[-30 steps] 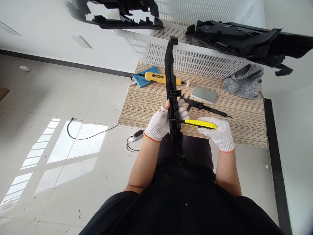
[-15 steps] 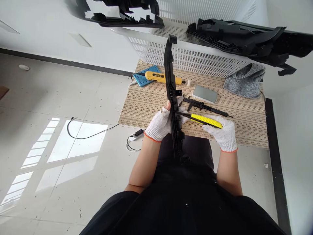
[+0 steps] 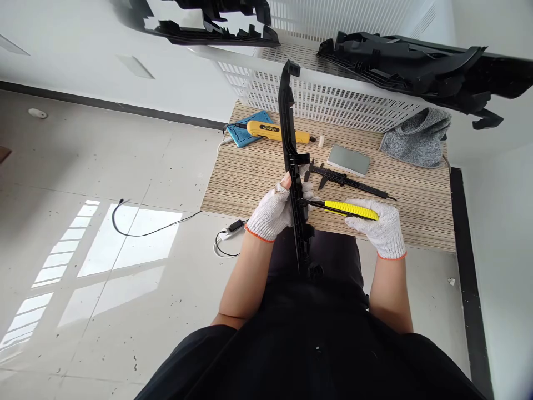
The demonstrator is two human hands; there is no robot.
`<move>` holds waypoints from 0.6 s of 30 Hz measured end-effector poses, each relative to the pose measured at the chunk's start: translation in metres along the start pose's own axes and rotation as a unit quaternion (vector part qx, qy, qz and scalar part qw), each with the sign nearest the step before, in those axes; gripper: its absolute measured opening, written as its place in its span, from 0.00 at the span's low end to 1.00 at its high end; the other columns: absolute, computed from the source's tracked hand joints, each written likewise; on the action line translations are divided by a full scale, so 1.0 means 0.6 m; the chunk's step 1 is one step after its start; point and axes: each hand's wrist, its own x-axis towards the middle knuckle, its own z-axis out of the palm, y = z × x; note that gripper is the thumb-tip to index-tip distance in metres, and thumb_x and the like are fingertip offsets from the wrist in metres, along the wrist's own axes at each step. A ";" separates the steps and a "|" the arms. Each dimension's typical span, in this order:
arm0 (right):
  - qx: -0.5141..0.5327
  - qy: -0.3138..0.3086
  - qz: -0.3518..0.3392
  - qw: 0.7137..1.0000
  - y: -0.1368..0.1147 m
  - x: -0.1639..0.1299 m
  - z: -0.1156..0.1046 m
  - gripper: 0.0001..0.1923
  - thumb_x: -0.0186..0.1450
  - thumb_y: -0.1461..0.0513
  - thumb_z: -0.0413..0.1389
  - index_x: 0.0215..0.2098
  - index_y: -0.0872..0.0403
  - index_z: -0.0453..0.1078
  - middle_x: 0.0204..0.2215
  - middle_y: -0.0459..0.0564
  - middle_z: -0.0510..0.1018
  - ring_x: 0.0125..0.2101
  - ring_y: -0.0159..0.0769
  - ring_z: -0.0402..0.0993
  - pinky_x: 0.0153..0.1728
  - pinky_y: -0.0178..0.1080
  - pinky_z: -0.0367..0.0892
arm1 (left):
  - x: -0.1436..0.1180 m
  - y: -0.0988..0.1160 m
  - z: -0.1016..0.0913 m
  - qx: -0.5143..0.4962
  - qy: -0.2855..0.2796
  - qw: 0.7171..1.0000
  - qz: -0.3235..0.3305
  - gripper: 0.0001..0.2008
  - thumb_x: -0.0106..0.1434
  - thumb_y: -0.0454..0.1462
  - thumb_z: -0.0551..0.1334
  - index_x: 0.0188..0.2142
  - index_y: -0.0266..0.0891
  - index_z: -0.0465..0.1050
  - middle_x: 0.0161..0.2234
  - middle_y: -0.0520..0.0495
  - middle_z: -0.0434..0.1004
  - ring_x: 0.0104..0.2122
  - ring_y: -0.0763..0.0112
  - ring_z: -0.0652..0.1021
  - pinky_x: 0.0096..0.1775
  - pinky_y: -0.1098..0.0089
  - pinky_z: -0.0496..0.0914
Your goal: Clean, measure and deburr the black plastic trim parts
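A long black plastic part [image 3: 291, 139] stands on edge over the low striped wooden table [image 3: 258, 178], its near end resting by my lap. My left hand [image 3: 272, 211], in a white knit glove, grips it at mid-length. My right hand [image 3: 381, 225], also gloved, holds a yellow utility knife [image 3: 350, 209] level, its black tip touching the right side of the part just beside my left fingers.
On the table lie a black caliper [image 3: 350, 180], a grey flat block [image 3: 348, 160], a yellow tool [image 3: 270, 131] on a blue pad [image 3: 245, 139] and a grey glove [image 3: 418, 139]. Behind stands a white perforated basket [image 3: 333, 97] with black plastic parts [image 3: 416, 64]. A cable [image 3: 145, 230] runs over the floor.
The knife lifted and tilted along the part's right edge, then came back level a little lower. My right hand shifted slightly rightwards. My left hand kept its grip.
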 end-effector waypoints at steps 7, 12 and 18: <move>0.002 -0.011 0.001 1.000 0.000 -0.001 0.001 0.19 0.55 0.55 0.75 0.45 0.46 0.85 0.37 0.47 0.88 0.36 0.41 0.86 0.45 0.44 0.83 | 0.000 0.000 -0.001 0.007 0.016 1.000 0.000 0.25 0.59 0.53 0.75 0.52 0.47 0.78 0.30 0.54 0.70 0.29 0.74 0.76 0.31 0.72 0.75; 0.005 -0.014 0.005 1.000 0.003 -0.001 0.000 0.19 0.55 0.55 0.74 0.45 0.45 0.85 0.37 0.46 0.88 0.34 0.39 0.86 0.41 0.42 0.84 | 0.000 0.001 0.000 0.002 0.009 1.000 -0.005 0.24 0.60 0.53 0.75 0.52 0.47 0.79 0.29 0.54 0.69 0.28 0.75 0.76 0.29 0.73 0.74; 0.002 -0.004 0.003 1.000 0.000 -0.002 0.000 0.19 0.54 0.55 0.75 0.45 0.45 0.86 0.37 0.46 0.88 0.34 0.40 0.86 0.41 0.42 0.84 | -0.001 0.001 -0.002 -0.001 0.000 1.000 -0.005 0.28 0.57 0.54 0.76 0.52 0.47 0.78 0.31 0.54 0.71 0.30 0.74 0.76 0.29 0.73 0.74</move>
